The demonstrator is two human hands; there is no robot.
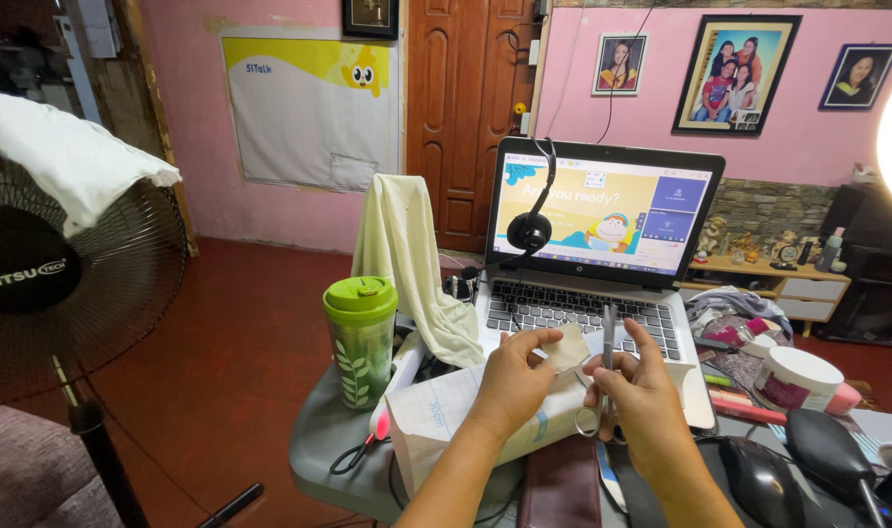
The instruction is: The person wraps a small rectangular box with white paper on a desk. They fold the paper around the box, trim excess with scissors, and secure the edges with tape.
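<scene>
Over the grey tabletop [334, 430], in front of an open laptop [602, 244]: left hand [512, 376] pinching a small pale scrap of paper [567, 344], fingers [539, 339] closed lightly on its edge, thumb and forefinger nearly meeting. Right hand [642, 391] gripping a pair of scissors [605, 376], fingers threaded through the loops and curled shut around them, blades pointing upward and looking closed or nearly so, just beside the scrap, touching it or not being hard to tell. Lying under both wrists, a white paper packet [436, 416] with a grid print, resting at the tabletop's front edge.

Standing to the left of the hands, one green lidded tumbler [360, 337] with a leaf pattern. Draping beside the laptop, one cream cloth [407, 264]. Hanging over the laptop's screen, one black headset [530, 227]. Sitting to the right, one round white jar [796, 376], one black mouse [759, 479], and several pens and markers too jumbled for counting.

Looming at the far left, one black standing fan [65, 284] with a white cloth thrown over its top. Stretching beyond, a dark red floor [231, 332], pink walls [798, 127], a brown wooden door [466, 108]. Hanging on the right wall, three framed photographs [735, 73]; on the left wall, one yellow-and-white poster [309, 108].
</scene>
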